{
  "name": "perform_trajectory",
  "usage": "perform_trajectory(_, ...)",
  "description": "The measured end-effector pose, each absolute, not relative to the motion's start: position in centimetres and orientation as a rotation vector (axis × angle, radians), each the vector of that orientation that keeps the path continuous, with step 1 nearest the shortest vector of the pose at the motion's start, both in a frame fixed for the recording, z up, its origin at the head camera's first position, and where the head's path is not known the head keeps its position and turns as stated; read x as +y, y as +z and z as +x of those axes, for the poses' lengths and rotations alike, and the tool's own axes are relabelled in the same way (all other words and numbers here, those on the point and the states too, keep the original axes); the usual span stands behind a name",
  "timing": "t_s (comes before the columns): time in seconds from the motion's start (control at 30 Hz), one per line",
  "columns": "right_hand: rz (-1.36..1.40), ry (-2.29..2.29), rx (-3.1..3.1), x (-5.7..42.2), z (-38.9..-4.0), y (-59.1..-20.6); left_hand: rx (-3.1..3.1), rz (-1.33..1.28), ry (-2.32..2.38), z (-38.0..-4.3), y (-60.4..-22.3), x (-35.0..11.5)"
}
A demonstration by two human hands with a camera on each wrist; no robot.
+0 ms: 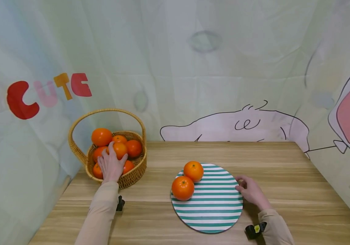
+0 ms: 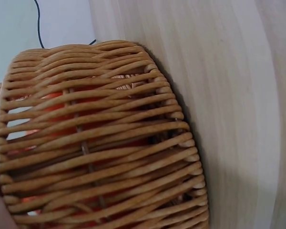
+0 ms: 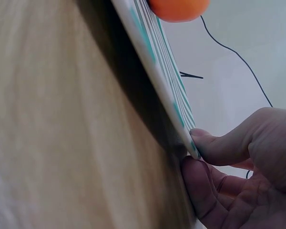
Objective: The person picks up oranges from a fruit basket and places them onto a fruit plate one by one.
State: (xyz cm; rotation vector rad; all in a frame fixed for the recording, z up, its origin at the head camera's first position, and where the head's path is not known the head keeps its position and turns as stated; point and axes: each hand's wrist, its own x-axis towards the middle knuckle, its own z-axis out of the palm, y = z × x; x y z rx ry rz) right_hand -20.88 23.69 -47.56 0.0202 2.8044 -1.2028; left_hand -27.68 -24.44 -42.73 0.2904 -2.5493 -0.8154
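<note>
At ten o'clock from the striped plate (image 1: 217,197), in the head view, stands a wicker basket (image 1: 136,175) of oranges on the wooden table (image 1: 150,217). The left hand (image 1: 112,168) lies over the basket's six o'clock side, its fingers round the middle orange (image 1: 120,150). Thumb and fingers on opposite sides make a sound grip; a gentle, even squeeze should do, since other fruit lies close and the perched orange (image 1: 102,136) at eleven o'clock looks easy to nudge loose. Drawing the held one up and toward six o'clock would best keep it clear of the handle (image 1: 110,110). On the plate, one orange (image 1: 193,171) sits at eleven o'clock and a second orange (image 1: 182,188) at ten. The right hand (image 1: 251,191) is at the plate's two o'clock edge.

From the left wrist, the basket's woven wall fills much of the view, with part of the hand at eight o'clock; its fingertips are hidden, so the grip cannot be judged here.

From the right wrist, thumb and finger pinch the plate's edge narrowly. Shadow lies beneath; whether the edge is raised is unclear. Keeping it level seems wise, as round fruit could roll.
</note>
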Motion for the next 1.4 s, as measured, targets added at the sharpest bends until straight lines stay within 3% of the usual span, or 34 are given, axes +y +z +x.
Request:
perform_trajectory(0.93,0.010,-1.189,2.824,23.6,-20.9,-47.6,-2.369,0.178,-0.841,-26.4,-43.1,-23.6)
perform_trajectory(1.4,0.005,-1.208,2.817,23.8,-20.9,-47.8,-2.263,0.097,-0.963,-25.5,-42.0,-20.7)
